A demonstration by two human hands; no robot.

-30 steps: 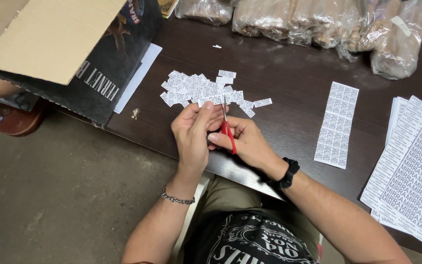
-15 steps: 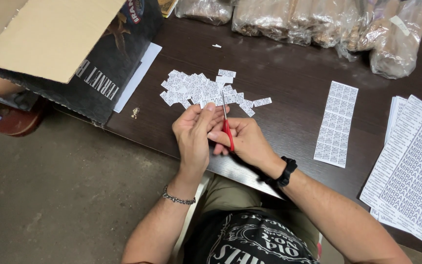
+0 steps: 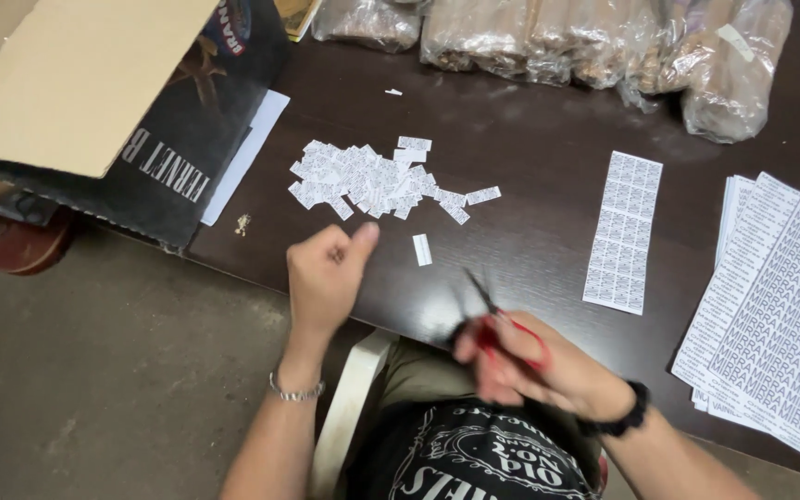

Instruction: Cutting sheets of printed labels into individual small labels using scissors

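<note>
Scissors (image 3: pixel 497 324) with red loop handles are sitting in the person's right hand (image 3: pixel 534 366), nearest the camera, at the near edge of the dark wooden table (image 3: pixel 530 120); the hand is blurred, so how far the thin dark blades are parted cannot be told, though the fingers are curling closed through the loops. Left of it, the left hand (image 3: pixel 326 278) is hovering loosely curled over the table edge, thumb up, gripping nothing visible. One cut label (image 3: pixel 422 249), a small white paper rectangle, is lying alone just beyond that hand. Cutting well here probably means following the printed grid lines squarely and keeping each snip short, so the tiny slips are coming off even. Farther out, a pile of cut labels (image 3: pixel 372 176) is spreading flat and matte, its pieces overlapping. To the right, an uncut label strip (image 3: pixel 624 230) is lying well apart, and a stack of printed sheets (image 3: pixel 780 315) is fanning at the right edge. At far left, a black cardboard box (image 3: pixel 178 120) is resting with its plain brown flap open. Farthest, crinkly clear plastic bags (image 3: pixel 557 37) of brownish contents are lining the table.
</note>
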